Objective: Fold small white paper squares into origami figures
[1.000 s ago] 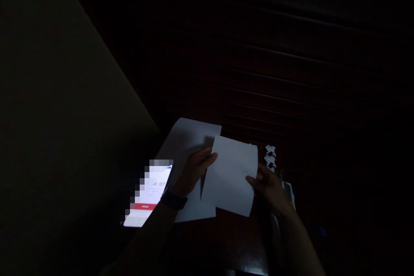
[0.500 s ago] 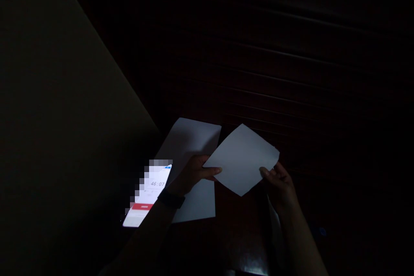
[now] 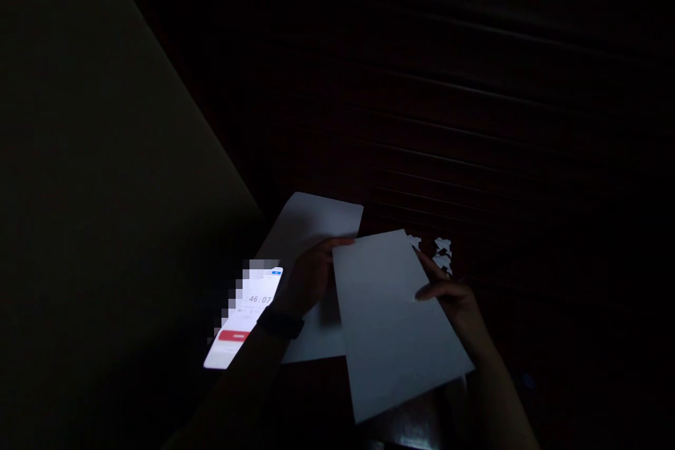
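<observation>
A white sheet of paper is held up at a slant in front of me, its lower corner pointing down toward the front edge. My left hand, with a dark band on its wrist, has its fingers at the sheet's upper left corner, partly hidden behind it. At the right edge, my right hand pinches the sheet, thumb on top and the other fingers mostly behind. More white paper lies flat on the dark table under and beyond my left hand.
A lit phone showing a timer lies left of my left forearm. Small white cut-looking pieces lie beyond my right hand. A pale wall slants along the left. The room is very dark.
The held sheet has turned from a diamond angle to a longer upright slant and come lower, showing more of its face. White pieces behind it are now visible.
</observation>
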A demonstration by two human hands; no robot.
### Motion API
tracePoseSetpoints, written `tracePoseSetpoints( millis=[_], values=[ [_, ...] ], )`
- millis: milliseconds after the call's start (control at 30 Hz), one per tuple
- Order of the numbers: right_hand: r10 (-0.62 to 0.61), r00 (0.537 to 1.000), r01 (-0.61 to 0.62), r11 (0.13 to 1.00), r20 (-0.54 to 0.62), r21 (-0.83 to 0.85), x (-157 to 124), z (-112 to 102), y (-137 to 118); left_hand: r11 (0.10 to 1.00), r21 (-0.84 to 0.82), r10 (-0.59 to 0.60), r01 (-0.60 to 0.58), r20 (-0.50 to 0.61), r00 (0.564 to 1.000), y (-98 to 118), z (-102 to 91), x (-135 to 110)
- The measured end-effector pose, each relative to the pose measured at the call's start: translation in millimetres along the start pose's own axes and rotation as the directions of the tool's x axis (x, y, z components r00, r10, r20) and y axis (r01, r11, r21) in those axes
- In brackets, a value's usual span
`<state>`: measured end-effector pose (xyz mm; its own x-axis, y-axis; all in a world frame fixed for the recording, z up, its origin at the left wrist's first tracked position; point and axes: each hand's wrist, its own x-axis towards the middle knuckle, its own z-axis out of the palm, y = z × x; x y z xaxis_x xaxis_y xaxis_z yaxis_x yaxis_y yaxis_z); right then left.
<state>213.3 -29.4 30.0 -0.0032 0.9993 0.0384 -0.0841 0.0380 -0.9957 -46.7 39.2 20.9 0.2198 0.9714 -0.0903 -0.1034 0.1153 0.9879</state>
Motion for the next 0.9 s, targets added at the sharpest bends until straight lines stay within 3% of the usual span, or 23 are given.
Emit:
tracePoseSetpoints(
  millis=[133, 233, 433, 500, 667, 767, 900],
  values=[
    [0.184, 0.981, -0.187, 0.981, -0.065, -0.048, -3.4, -6.9, 7.3, 0.973, -0.153, -0.162, 0.172, 0.078, 0.984, 13.2, 0.2, 0.7],
    [0.26, 0.96, -0.27, 0.959, -0.109, -0.091, -5.7, -11.2, 9.7, 0.973, -0.084, -0.21, 0.214, 0.058, 0.976, 20.1, 0.6, 0.1],
    [0.301, 0.953, -0.275, 0.91, -0.037, 0.311, -3.8, -1.5, 1.0, 0.985, -0.034, -0.165, 0.166, 0.034, 0.986, 18.5, 0.5, -1.3],
    [0.299, 0.953, -0.263, 0.899, -0.052, 0.35, -3.1, 4.0, 0.6, 0.989, -0.03, -0.146, 0.146, 0.016, 0.989, 13.9, 0.4, -0.2],
    [0.38, 0.923, -0.385, 0.918, 0.07, 0.097, -4.8, 8.1, 10.3, 0.995, -0.006, -0.101, 0.1, -0.074, 0.992, 2.5, -1.4, 4.4],
    [0.4, 0.913, -0.399, 0.916, 0.083, -0.026, -6.2, 3.5, 15.4, 0.993, 0.045, -0.107, 0.112, -0.102, 0.989, 0.2, -6.3, 6.9],
    [0.426, 0.901, -0.42, 0.904, 0.078, -0.083, -7.4, -5.1, 14.7, 0.988, 0.112, -0.107, 0.109, -0.026, 0.994, 4.0, -15.9, 7.7]
  ],
)
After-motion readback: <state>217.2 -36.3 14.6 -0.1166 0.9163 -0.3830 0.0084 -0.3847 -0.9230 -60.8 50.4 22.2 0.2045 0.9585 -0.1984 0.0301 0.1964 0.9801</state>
